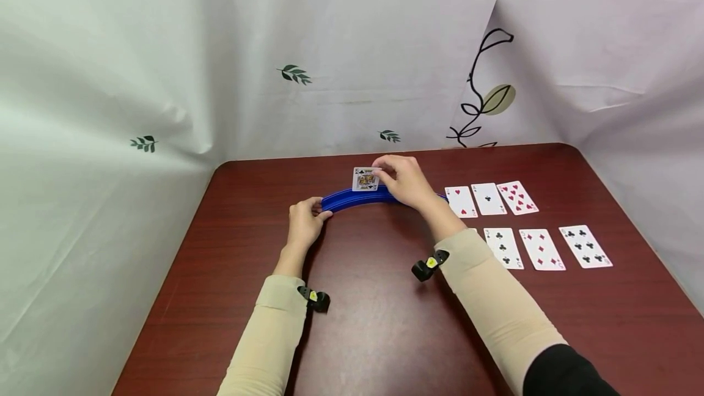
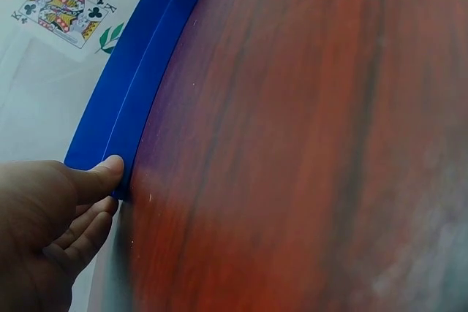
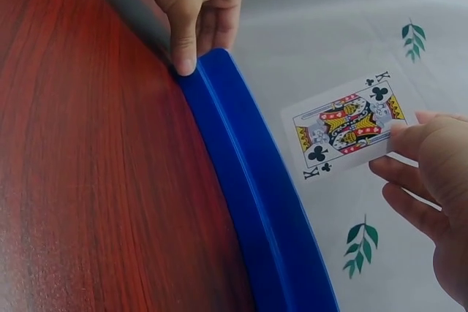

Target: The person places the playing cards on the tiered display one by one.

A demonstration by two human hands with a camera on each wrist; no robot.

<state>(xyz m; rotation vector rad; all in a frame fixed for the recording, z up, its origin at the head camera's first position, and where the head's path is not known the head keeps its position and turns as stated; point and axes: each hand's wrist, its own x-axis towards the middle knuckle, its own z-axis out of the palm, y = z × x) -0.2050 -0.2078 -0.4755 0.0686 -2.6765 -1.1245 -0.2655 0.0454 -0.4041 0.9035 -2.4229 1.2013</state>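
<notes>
A curved blue card holder (image 1: pixel 357 198) sat at twelve o'clock on the brown table (image 1: pixel 357 322). The two hands were apart, and each had its own job. The left hand (image 1: pixel 305 222), at ten o'clock, pinched the left end of the holder, thumb on one side and fingers on the other. That was probably to stop it from sliding about. The right hand (image 1: pixel 408 185), at one o'clock, pinched the king of clubs (image 1: pixel 365 179) by a top corner. Holding just the corner left most of the king's picture showing, and the bottom edge looked free. The card was at twelve o'clock, by the holder's back edge, but it was hard to tell if they touched. A back row of cards (image 1: pixel 488 198) lay at two o'clock and a front row (image 1: pixel 541 249) at three o'clock. They lay face up with little overlap, perhaps so each was easy to see. The right sleeve (image 1: pixel 495 286) hid part of one front card.
</notes>
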